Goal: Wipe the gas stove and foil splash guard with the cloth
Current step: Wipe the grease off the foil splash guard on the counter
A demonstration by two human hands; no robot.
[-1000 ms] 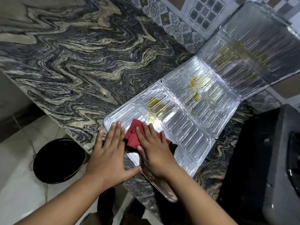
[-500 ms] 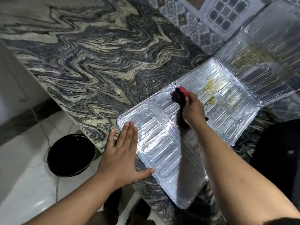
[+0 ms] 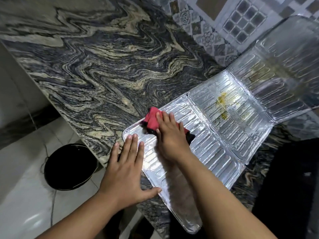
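The ribbed foil splash guard [image 3: 215, 147] lies folded open on the marble counter, its far panel rising against the tiled wall. Yellow grease stains [image 3: 222, 102] mark the middle panel. My right hand [image 3: 170, 135] presses a red and black cloth [image 3: 151, 119] flat on the near panel, close to its left corner. My left hand [image 3: 126, 168] lies flat with fingers spread on the near panel's left edge, holding it down. The black gas stove [image 3: 290, 187] fills the lower right, mostly dark.
The swirled grey and cream marble counter [image 3: 103, 69] stretches left and back. A patterned tile wall [image 3: 224, 23] stands behind. On the floor below the counter edge sits a round black bin [image 3: 69, 167]. The guard's near end overhangs the counter edge.
My right hand has pulled the cloth back from the fold by the middle panel to the near panel's left corner. My left hand has stayed pressed on the guard's edge.
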